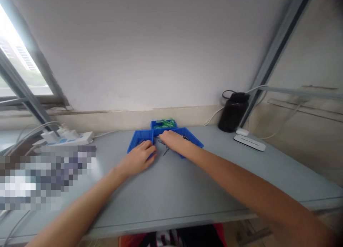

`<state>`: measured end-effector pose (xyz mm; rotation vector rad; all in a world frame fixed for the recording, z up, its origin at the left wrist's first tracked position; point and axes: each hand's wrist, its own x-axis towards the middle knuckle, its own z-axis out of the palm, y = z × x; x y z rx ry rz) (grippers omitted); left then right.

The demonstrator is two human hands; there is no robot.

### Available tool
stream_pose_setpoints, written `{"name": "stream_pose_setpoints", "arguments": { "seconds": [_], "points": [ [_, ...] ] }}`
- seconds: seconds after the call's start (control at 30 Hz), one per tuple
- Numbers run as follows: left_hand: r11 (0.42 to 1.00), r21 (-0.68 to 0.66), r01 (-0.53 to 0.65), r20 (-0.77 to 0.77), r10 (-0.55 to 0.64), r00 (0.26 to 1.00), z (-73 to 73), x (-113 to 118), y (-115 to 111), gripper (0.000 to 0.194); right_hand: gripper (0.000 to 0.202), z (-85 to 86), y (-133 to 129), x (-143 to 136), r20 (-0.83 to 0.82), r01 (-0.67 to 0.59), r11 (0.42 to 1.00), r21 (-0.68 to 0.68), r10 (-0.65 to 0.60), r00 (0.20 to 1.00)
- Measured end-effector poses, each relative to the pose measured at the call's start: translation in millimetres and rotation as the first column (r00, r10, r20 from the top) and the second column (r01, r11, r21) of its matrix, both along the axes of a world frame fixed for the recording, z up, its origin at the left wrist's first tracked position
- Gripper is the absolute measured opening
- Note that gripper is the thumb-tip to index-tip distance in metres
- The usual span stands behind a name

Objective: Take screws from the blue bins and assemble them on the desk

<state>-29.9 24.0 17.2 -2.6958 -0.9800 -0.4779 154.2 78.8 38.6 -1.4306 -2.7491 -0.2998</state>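
Three blue plastic bins stand close together near the wall. My left hand (pixel 142 156) is at the front of the left bin (pixel 132 140), its fingers curled over the near wall; what they hold, if anything, is hidden. Thin dark pieces partly show inside that bin. My right hand (pixel 171 138) reaches between the bins with its fingertips bent down and closed over small dark thin pieces (pixel 166 151) on the table. Its forearm partly covers the right bin (pixel 194 137), which holds more small dark pieces. Green pieces (pixel 164 123) lie heaped in the back bin (pixel 152 125).
A black bottle (pixel 233 113) with a loop cap stands at the right by a metal post. Before it lie a small white case (pixel 242 132) and a flat white device (pixel 249 142). A power strip (pixel 83 138) with plugs and cables is at the left, beside a blurred-out area.
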Motion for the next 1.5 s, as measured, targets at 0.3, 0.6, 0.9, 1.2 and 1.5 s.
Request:
{"name": "stream_pose_setpoints", "arguments": {
  "seconds": [0.3,0.6,0.9,1.2,1.5],
  "points": [
    [0.99,-0.089,0.113,0.137,-0.101,0.985,-6.2,13.9,-9.6,0.018,0.024,19.0,0.1,2.3,0.059,-0.029,0.995,-0.096,0.034,0.998],
    [0.988,-0.093,0.125,0.141,-0.111,0.984,-5.7,13.6,-9.3,0.02,0.021,20.3,3.4,-1.6,0.083,-0.078,0.984,-0.163,0.093,0.992],
    [0.973,0.172,0.151,-0.049,-0.144,0.988,-5.3,17.9,-20.1,0.029,0.02,31.1,-8.5,16.6,-0.029,-0.053,0.997,-0.063,0.051,0.998],
    [0.965,-0.161,-0.206,-0.228,0.166,0.959,-14.8,28.2,-27.6,0.036,0.019,-2.1,-69.4,47.0,-0.172,-0.092,0.992,-0.086,0.077,0.982],
    [0.98,-0.184,-0.08,-0.189,0.045,0.981,-12.5,29.6,-27.2,0.033,0.017,-31.1,-81.9,47.8,-0.313,-0.158,0.98,-0.124,0.112,0.943]
  ]
}}
